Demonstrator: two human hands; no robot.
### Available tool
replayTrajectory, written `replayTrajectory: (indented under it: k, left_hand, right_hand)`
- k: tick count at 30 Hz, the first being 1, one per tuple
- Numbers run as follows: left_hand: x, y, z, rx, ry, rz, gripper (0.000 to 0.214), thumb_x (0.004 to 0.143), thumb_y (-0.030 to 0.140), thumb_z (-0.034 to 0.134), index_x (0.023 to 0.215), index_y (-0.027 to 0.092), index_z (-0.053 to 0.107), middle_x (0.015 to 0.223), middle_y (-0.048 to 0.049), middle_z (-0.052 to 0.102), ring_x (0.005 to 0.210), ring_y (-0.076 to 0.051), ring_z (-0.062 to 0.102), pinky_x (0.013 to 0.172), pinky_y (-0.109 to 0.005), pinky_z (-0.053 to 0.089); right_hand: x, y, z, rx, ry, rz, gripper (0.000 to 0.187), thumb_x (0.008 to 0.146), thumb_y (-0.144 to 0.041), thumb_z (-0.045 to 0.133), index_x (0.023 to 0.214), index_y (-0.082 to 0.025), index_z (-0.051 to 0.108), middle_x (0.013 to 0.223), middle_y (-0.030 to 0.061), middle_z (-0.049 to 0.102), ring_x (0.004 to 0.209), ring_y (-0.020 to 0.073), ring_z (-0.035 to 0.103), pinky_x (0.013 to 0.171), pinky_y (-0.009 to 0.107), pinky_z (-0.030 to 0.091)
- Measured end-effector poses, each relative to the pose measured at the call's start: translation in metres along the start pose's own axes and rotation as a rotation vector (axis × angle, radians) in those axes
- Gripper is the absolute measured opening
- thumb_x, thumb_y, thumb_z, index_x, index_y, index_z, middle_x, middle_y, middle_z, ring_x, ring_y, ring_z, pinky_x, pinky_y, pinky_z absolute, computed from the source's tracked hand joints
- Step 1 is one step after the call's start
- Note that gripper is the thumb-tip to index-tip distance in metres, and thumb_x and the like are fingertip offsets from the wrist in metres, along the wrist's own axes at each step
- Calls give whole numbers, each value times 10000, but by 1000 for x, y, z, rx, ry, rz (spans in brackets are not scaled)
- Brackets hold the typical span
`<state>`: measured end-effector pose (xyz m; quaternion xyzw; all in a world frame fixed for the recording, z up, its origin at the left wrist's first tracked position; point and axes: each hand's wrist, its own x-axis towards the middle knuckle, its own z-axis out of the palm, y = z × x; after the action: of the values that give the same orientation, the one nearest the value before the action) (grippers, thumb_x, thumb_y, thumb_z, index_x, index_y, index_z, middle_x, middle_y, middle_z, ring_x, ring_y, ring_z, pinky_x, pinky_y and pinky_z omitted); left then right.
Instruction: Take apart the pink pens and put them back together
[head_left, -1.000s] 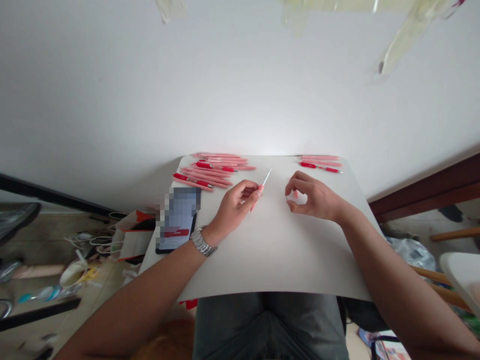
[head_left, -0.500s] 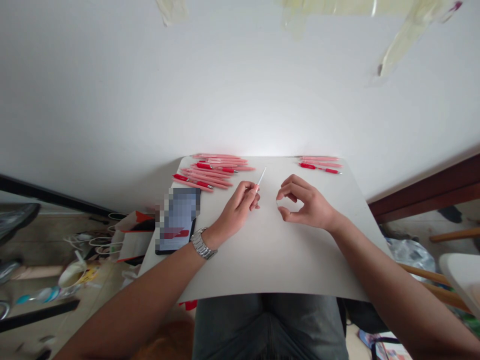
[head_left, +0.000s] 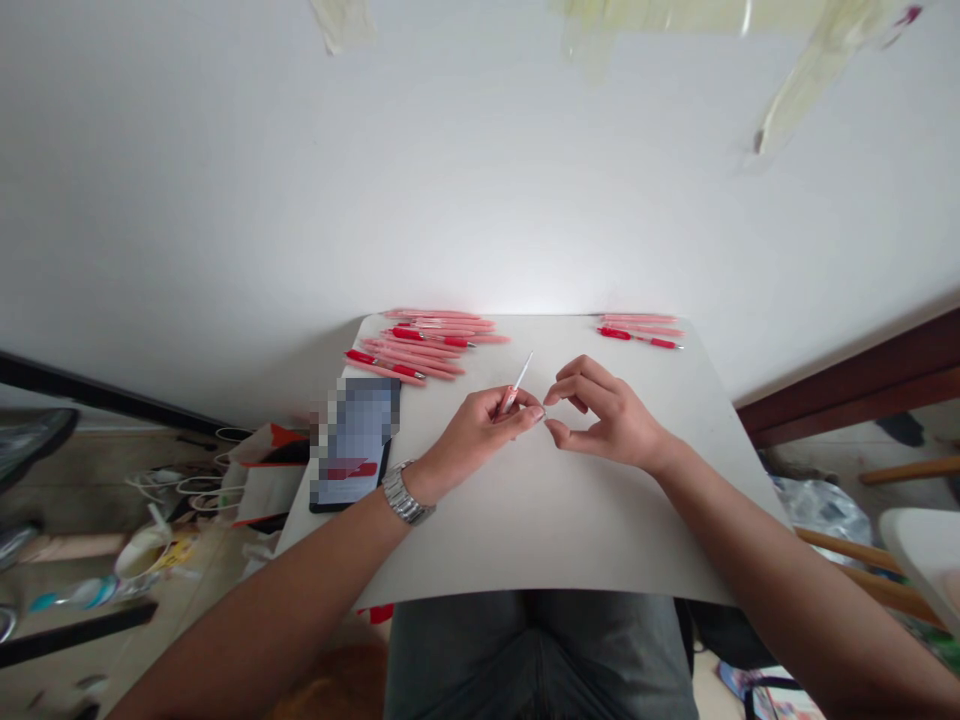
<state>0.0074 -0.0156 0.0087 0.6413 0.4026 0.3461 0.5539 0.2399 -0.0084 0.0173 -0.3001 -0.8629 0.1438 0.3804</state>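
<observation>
The slim red-and-white pen (head_left: 511,394), gripped by the left hand (head_left: 480,425) above the white table (head_left: 570,540), is best kept steady beside the right hand (head_left: 611,418), fingers curled, holding what one cannot tell.

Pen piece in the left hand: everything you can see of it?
The pen piece is slim and straight: reddish-pink lower body, thin white shaft, plastic by the look. The left hand grips it above the table, tilted, white end pointing away from the wearer and slightly right. The hand hides part of the body; any markings are too small to read.
</observation>
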Motion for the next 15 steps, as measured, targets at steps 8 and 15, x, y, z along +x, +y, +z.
replayTrajectory:
  k: [8,15]
  left_hand:
    - [1,-2,0,-84,2,-19,332,930,489,733,1017,168,742,796,-8,581,694,-123,490,628,-265,385]
    - [1,-1,-3,-82,-18,-18,350,933,493,734,1051,164,747,754,9,552,695,-120,477,626,-255,370]
  right_hand:
    - [1,-2,1,34,-14,-4,229,938,-261,712,1155,-258,639,1079,87,618,783,181,604,672,368,553]
    - [2,-1,-1,276,-13,94,185,989,-302,694,1167,-275,738,1070,68,592,685,125,525,614,330,524]
